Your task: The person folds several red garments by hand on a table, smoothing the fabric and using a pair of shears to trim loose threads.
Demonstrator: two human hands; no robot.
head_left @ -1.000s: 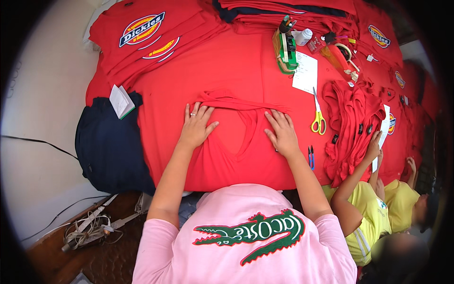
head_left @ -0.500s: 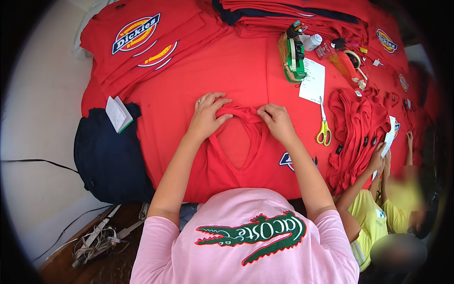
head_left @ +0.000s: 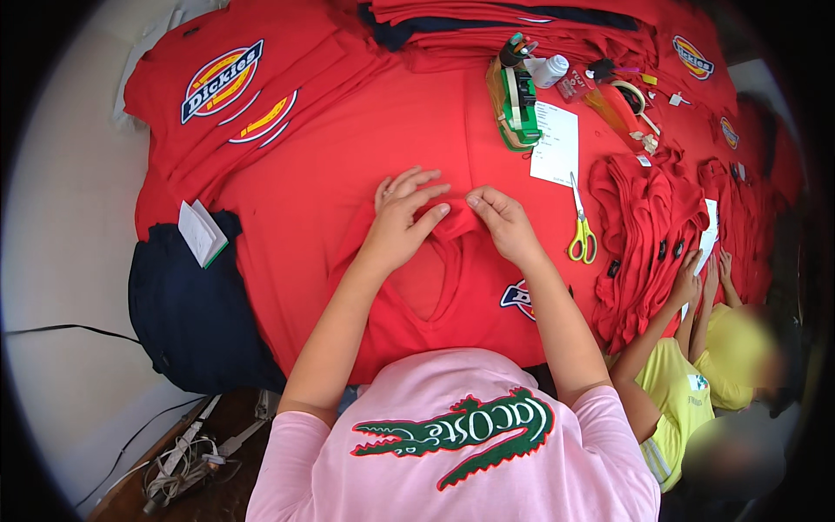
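A red V-neck T-shirt (head_left: pixel 358 324) lies in front of me, its neck opening toward my body. My right hand (head_left: pixel 507 228) pinches the back of the collar (head_left: pixel 459 228) between thumb and fingertips. Over the collar's left side is my left hand (head_left: pixel 402 224), fingers spread and thumb apart, with nothing visibly gripped. A round printed patch (head_left: pixel 518 298) shows on the red cloth beside my right forearm. Yellow-handled scissors (head_left: pixel 582 237) rest to the right of my right hand.
Stacked red shirts (head_left: pixel 287 52) lie at far left, above dark navy cloth (head_left: pixel 187 304) and a small notebook (head_left: pixel 203 233). A green tape dispenser (head_left: pixel 519 122), paper sheet (head_left: pixel 557 143) and white bottle (head_left: pixel 550 71) stand beyond. At right, co-workers' hands (head_left: pixel 687 280) touch folded red shirts (head_left: pixel 639 244).
My left hand has moved right toward my right hand, and its fingers have spread off the collar. My right hand still pinches the collar. The whole view has shifted slightly.
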